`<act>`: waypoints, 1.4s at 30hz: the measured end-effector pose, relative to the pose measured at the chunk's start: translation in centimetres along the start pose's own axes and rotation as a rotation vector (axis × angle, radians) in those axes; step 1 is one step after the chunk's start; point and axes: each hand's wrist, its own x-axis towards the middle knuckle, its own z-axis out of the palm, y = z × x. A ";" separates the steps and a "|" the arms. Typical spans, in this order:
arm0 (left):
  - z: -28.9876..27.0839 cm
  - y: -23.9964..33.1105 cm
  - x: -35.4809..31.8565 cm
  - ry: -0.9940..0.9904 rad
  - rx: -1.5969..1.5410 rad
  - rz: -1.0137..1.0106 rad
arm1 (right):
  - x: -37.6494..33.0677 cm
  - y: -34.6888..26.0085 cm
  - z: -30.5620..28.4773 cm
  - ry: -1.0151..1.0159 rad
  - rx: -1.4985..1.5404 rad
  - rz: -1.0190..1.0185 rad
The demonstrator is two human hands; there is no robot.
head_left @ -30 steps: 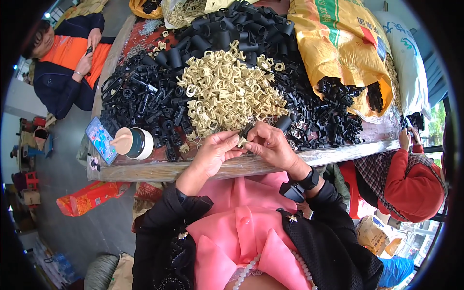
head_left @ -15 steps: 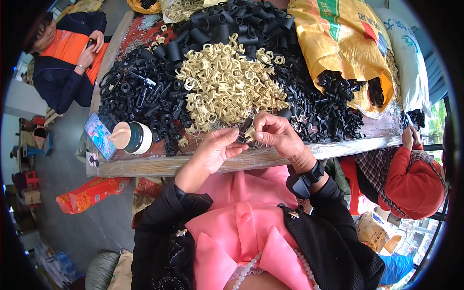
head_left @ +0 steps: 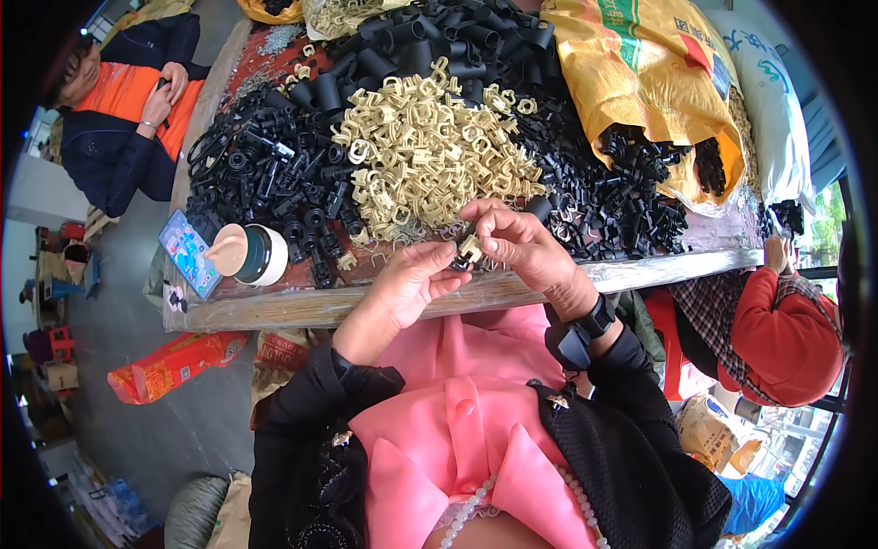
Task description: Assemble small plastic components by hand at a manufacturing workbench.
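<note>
Just above the table's front edge, my left hand (head_left: 413, 282) pinches a small black plastic part (head_left: 460, 263) between thumb and fingers. A cream plastic clip (head_left: 470, 247) sits against the black part, and the fingertips partly hide how they join. From the other side, my right hand (head_left: 529, 252) has its thumb and bent fingers closed at the clip's edge. Behind both hands rises a heap of similar cream clips (head_left: 430, 151). Small black parts (head_left: 608, 201) lie to its right, and black fittings (head_left: 274, 183) spread to its left.
A phone (head_left: 190, 256) and a lidded cup (head_left: 261, 256) stand at the table's left front. Black tubes (head_left: 412, 46) pile up at the back. A yellow sack (head_left: 640, 82) spills black parts at the right. Co-workers sit left (head_left: 119, 110) and right (head_left: 777, 339).
My right hand's fingers have lifted and shifted slightly, with the thumb still by the clip. The cream clip now sits closer against the black part. My left hand has barely moved.
</note>
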 end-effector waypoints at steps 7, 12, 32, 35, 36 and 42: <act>0.1 -0.2 -0.6 -0.121 -0.005 0.080 | -0.3 -0.2 -0.1 -0.037 0.130 -0.026; 0.5 -0.1 -0.9 -0.199 0.010 0.150 | -0.8 -0.8 -0.2 -0.020 0.331 -0.023; 1.8 -0.5 -1.4 -0.131 0.064 0.084 | -1.2 -2.7 -0.2 -0.065 -0.549 -0.248; 2.1 -0.5 -1.4 -0.102 0.091 0.089 | -1.2 -2.5 -0.1 -0.045 -0.571 -0.243; 2.2 -0.5 -1.3 -0.088 0.106 0.093 | -1.2 -2.5 0.0 -0.033 -0.615 -0.268; 0.9 0.1 -1.1 -0.033 0.254 0.124 | -1.4 -1.1 0.7 0.148 -0.494 -0.259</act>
